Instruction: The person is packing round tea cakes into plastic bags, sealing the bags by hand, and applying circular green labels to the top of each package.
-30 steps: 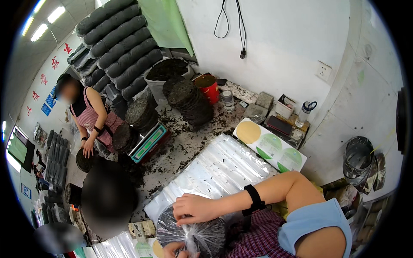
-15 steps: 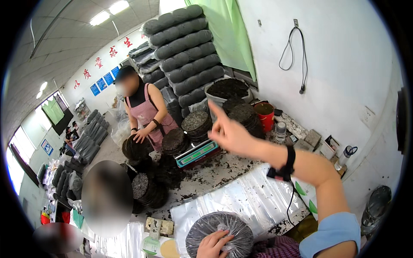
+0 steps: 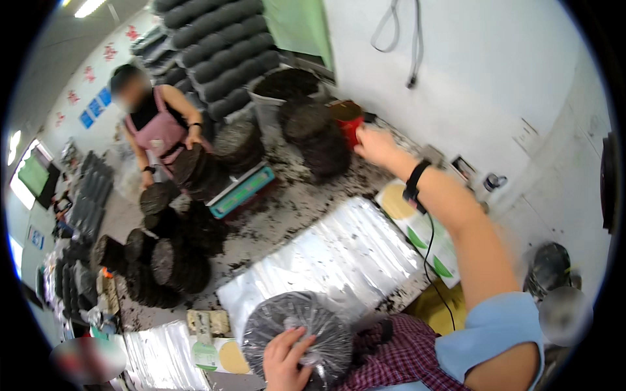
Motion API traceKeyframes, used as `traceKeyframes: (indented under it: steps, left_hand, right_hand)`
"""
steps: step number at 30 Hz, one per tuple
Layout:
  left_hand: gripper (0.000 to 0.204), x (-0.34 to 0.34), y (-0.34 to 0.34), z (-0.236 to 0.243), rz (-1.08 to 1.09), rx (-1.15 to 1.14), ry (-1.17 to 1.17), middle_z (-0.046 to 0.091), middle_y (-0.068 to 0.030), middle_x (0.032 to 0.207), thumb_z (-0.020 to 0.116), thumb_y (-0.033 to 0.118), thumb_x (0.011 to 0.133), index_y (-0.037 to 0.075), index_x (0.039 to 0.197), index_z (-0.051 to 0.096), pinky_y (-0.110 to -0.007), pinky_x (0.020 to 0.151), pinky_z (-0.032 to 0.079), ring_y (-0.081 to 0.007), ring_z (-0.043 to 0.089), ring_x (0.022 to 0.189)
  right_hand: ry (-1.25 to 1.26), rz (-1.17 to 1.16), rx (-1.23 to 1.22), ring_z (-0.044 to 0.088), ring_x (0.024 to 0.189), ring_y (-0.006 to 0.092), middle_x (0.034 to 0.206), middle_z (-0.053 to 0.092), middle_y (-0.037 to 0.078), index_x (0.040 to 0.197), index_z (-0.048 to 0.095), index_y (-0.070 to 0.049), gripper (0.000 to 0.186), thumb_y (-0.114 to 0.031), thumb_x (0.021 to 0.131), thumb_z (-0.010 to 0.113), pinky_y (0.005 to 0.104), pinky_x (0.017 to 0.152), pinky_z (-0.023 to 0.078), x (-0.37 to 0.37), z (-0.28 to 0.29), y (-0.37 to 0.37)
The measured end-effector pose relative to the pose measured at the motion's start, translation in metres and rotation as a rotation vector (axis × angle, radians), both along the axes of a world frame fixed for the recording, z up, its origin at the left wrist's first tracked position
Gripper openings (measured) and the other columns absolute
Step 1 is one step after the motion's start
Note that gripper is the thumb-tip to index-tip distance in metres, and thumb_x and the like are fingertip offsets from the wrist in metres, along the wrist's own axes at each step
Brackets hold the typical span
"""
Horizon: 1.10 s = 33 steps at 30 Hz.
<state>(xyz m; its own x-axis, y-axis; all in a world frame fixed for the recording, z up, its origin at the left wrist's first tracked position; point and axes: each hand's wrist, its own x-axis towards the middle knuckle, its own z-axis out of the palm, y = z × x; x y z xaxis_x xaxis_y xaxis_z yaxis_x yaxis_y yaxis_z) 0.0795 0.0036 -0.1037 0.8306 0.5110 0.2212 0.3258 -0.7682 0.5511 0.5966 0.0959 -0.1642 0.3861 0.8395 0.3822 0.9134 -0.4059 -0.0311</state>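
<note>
The wrapped bundle [image 3: 293, 309] is a thick, round, dark mass enclosed in clear plastic film; the film is creased, glossy, and drawn in folds toward the middle of the face. It is located at the near side of the table [image 3: 261, 225], directly in front of the torso, overlapping the near end of the flat clear plastic bags [image 3: 319, 257]. The left hand [image 3: 287, 358] lies on this face, back of the hand upward, fingers bent and slightly spread against the film — whether they pinch it cannot be told. The right arm enters from the lower right, bends at the elbow, and extends forward and to the left above the table. A black strap [image 3: 415, 182] encircles the wrist; a thin black cable [image 3: 430, 251] hangs from it. The right hand [image 3: 378, 144] appears beside the red container [image 3: 349, 124], at the right of a dark disc stack [image 3: 317, 143]. Its fingers look curled but are blurred — their opening, any hold, and contact with the container cannot be determined.
</note>
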Motion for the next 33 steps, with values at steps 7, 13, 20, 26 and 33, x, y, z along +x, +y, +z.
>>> traceKeyframes:
  steps: [7,13,20,26,33]
  left_hand:
    - [0.039,0.021,0.010,-0.007,0.019,-0.044,0.044,0.056,-0.0147,0.123,0.063,0.007,0.077,0.006,0.115,0.061,-0.046,0.096,0.038,-0.0359,0.050,0.116]
    - [0.044,0.038,0.025,-0.002,0.050,-0.060,0.075,0.057,-0.0140,0.121,0.065,0.008,0.070,0.007,0.114,0.062,-0.045,0.094,0.040,-0.0355,0.052,0.113]
    - [0.049,0.041,0.032,-0.003,0.076,-0.044,0.069,0.057,-0.0129,0.121,0.067,0.009,0.066,0.008,0.115,0.062,-0.045,0.093,0.041,-0.0358,0.052,0.114]
    - [0.052,0.037,0.028,-0.005,0.104,-0.050,0.078,0.058,-0.0122,0.121,0.066,0.008,0.063,0.009,0.115,0.062,-0.045,0.093,0.043,-0.0351,0.052,0.114]
    - [0.051,0.028,0.025,-0.006,0.112,-0.006,0.016,0.057,-0.0120,0.121,0.068,0.007,0.067,0.009,0.117,0.061,-0.045,0.094,0.042,-0.0347,0.052,0.114]
  right_hand:
    - [0.385,-0.267,-0.463,0.062,0.090,0.0332,0.102,0.058,0.017,0.097,0.060,-0.005,0.019,-0.015,0.081,0.057,0.0446,0.073,0.051,-0.039,-0.261,-0.202]
    - [0.292,-0.370,-0.442,0.062,0.082,0.0303,0.101,0.057,0.016,0.084,0.066,-0.003,0.016,-0.012,0.081,0.053,0.0425,0.066,0.053,-0.045,-0.324,-0.217]
    - [0.410,-0.113,-0.445,0.061,0.081,0.0370,0.097,0.056,0.019,0.094,0.060,0.000,0.022,-0.015,0.079,0.056,0.0456,0.068,0.051,-0.014,-0.333,-0.229]
    - [0.498,-0.216,-0.403,0.058,0.083,0.0414,0.108,0.050,0.022,0.108,0.042,0.002,0.047,-0.021,0.075,0.066,0.0488,0.071,0.049,-0.027,-0.271,-0.222]
    - [0.575,-0.315,-0.103,0.055,0.082,0.0400,0.102,0.046,0.018,0.091,0.046,-0.002,0.030,-0.011,0.074,0.070,0.0478,0.070,0.045,-0.025,-0.327,-0.230]
